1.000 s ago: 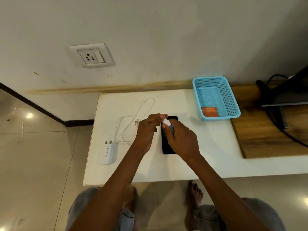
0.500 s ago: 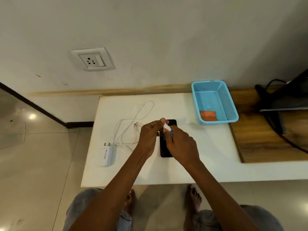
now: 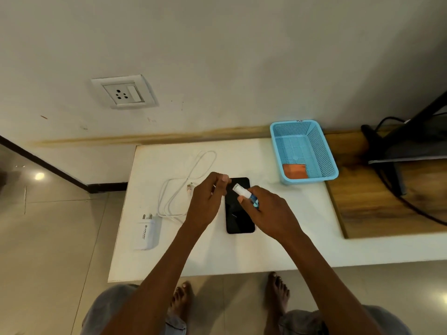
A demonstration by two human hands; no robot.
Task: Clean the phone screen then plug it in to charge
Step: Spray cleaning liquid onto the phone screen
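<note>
A black phone (image 3: pixel 239 218) lies screen up on the white table (image 3: pixel 242 252). My right hand (image 3: pixel 271 213) grips a small spray bottle (image 3: pixel 243 192) with a white top and blue label, tilted over the phone's upper half. My left hand (image 3: pixel 205 201) hovers just left of the bottle's top, thumb and fingertips pinched together; whether anything is between them is hidden. A white cable (image 3: pixel 193 170) lies coiled left of the phone, joined to a white charger adapter (image 3: pixel 146 234). A wall socket (image 3: pixel 123 93) sits above the table's left end.
A blue mesh basket (image 3: pixel 324 151) at the table's back right holds a folded orange cloth (image 3: pixel 295 171). Right of it lies a wooden board (image 3: pixel 387 201) with a black stand and cables (image 3: pixel 387 151). My bare feet are on the tiled floor below the table's front edge.
My left fingertips, which touched the bottle's white top, have drawn away to the left. The right hand keeps the bottle over the phone.
</note>
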